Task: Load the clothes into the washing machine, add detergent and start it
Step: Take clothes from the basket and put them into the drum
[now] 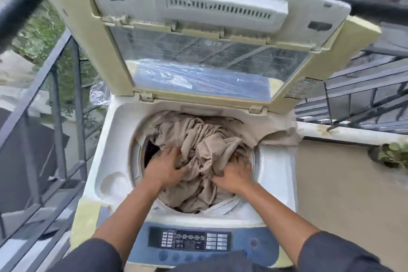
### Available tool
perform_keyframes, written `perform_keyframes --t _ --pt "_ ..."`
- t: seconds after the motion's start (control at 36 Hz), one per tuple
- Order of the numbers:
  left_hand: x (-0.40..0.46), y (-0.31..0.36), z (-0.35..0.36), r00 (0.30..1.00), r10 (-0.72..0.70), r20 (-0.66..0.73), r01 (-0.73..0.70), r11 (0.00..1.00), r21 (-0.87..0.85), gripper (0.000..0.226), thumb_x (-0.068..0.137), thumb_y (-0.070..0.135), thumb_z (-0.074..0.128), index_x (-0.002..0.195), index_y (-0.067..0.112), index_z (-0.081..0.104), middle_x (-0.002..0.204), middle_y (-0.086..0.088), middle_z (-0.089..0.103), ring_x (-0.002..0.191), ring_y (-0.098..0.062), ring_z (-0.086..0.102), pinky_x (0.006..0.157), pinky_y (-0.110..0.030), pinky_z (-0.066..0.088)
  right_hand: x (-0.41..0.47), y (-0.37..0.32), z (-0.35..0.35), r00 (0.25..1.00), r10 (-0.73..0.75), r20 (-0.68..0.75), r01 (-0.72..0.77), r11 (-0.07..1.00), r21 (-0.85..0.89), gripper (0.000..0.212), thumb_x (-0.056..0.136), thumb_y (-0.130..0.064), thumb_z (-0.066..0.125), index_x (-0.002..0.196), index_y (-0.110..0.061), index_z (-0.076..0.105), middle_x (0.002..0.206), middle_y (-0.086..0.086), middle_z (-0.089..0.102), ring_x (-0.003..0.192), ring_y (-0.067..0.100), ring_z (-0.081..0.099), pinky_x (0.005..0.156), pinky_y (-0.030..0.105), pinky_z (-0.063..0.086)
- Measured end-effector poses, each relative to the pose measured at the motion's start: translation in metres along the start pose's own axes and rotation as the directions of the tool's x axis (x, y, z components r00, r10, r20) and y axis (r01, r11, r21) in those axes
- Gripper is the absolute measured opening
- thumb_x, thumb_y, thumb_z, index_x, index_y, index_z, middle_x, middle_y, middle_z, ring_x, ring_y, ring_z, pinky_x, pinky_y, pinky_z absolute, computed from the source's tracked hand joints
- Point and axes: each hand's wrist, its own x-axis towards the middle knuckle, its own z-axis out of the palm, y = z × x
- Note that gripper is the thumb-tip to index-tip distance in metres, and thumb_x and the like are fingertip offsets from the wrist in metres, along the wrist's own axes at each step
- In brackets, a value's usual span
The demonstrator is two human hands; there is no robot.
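Note:
A top-loading washing machine (276,174) stands in front of me with its lid (198,35) raised. A large beige cloth (198,139) fills the round drum opening, and one corner trails over the machine's back right rim. My left hand (164,166) presses flat on the cloth at the left side of the drum. My right hand (234,174) is dug into the folds at the right, fingers curled into the fabric. The blue control panel (194,242) with buttons and a display lies at the near edge.
A metal railing (55,95) runs along the left, with a staircase below it. A low wall ledge (353,132) sits to the right, with a small plant (393,154) on it. Crinkled clear plastic (99,95) lies behind the machine's left corner.

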Motion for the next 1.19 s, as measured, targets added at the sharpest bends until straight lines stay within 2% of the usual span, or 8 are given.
perform_keyframes --t 0.25,0.5,0.56,0.61,0.72,0.86,0.97,1.19 --pt "0.046 -0.018 0.030 0.926 -0.304 0.222 0.267 0.946 0.182 0.080 0.101 0.064 0.035 0.164 0.016 0.020 0.165 -0.013 0.040 0.148 -0.039 0.044 0.120 -0.046 0.038 0.036 -0.019 0.009 0.939 0.214 0.269 -0.269 0.945 0.187 0.078 0.088 -0.076 0.031 0.134 -0.022 0.062 0.140 0.008 0.061 0.132 0.036 0.053 0.116 0.052 0.035" --pt "0.056 -0.002 0.020 0.862 -0.498 0.090 0.507 0.846 -0.165 0.079 0.097 0.040 0.054 0.158 0.001 0.021 0.159 -0.026 0.034 0.144 -0.047 0.034 0.118 -0.052 0.034 0.065 -0.011 0.015 0.755 0.594 0.276 -0.433 0.136 0.891 0.076 0.085 -0.045 0.059 0.148 -0.007 0.044 0.126 0.017 0.065 0.106 0.036 0.065 0.097 0.051 0.057" --pt "0.043 0.006 0.025 0.883 -0.456 -0.114 0.438 0.886 -0.149 0.079 0.090 0.038 0.061 0.151 -0.002 0.031 0.149 -0.030 0.042 0.133 -0.049 0.043 0.109 -0.056 0.042 0.058 -0.020 0.011 0.741 0.641 0.202 -0.427 0.217 0.878 0.082 0.087 -0.043 0.066 0.153 -0.011 0.028 0.140 0.020 0.052 0.115 0.039 0.060 0.099 0.049 0.054" --pt "0.031 0.011 0.030 0.892 -0.313 -0.326 0.318 0.947 -0.040 0.069 0.083 0.033 0.066 0.139 0.000 0.044 0.130 -0.026 0.053 0.114 -0.046 0.053 0.093 -0.055 0.049 0.041 -0.030 0.008 0.778 0.619 -0.109 -0.338 0.558 0.758 0.082 0.088 -0.041 0.070 0.151 -0.017 0.024 0.144 0.019 0.041 0.122 0.039 0.052 0.096 0.044 0.050" --pt "0.022 0.020 0.034 0.896 -0.047 -0.441 0.132 0.977 0.165 0.041 0.089 0.031 0.064 0.125 0.018 0.051 0.114 -0.011 0.055 0.098 -0.032 0.052 0.075 -0.045 0.045 0.014 -0.047 0.009 0.758 0.112 -0.643 0.039 0.976 0.216 0.061 0.083 -0.030 0.064 0.140 -0.026 0.042 0.129 0.010 0.046 0.112 0.028 0.049 0.092 0.040 0.047" --pt "0.038 0.017 0.038 0.999 -0.006 -0.053 0.023 0.948 0.318 0.068 0.095 0.031 0.061 0.157 0.033 0.032 0.157 -0.009 0.034 0.142 -0.037 0.037 0.105 -0.059 0.047 0.033 -0.037 0.020 0.908 -0.262 -0.328 0.162 0.940 -0.301 0.082 0.086 -0.033 0.070 0.155 -0.043 0.029 0.164 0.015 0.024 0.147 0.043 0.028 0.116 0.063 0.027" --pt "0.044 0.011 0.038 0.991 -0.036 0.128 -0.019 0.913 0.408 0.059 0.106 0.040 0.043 0.162 0.035 0.026 0.167 -0.006 0.024 0.152 -0.035 0.022 0.118 -0.061 0.033 0.057 -0.007 0.036 0.999 -0.039 -0.024 0.033 0.971 -0.236 0.098 0.089 -0.037 0.072 0.158 -0.053 0.005 0.171 0.009 -0.004 0.153 0.047 0.010 0.116 0.069 0.027" --pt "0.059 0.007 0.057 0.861 -0.224 0.457 -0.037 0.868 0.495 0.064 0.098 0.049 0.038 0.159 0.029 0.039 0.173 -0.006 0.021 0.160 -0.035 0.011 0.122 -0.061 0.026 0.073 0.005 0.054 0.934 0.203 0.294 -0.066 0.907 -0.417 0.098 0.093 -0.060 0.055 0.163 -0.039 -0.012 0.172 0.016 -0.012 0.155 0.048 0.009 0.122 0.063 0.016"
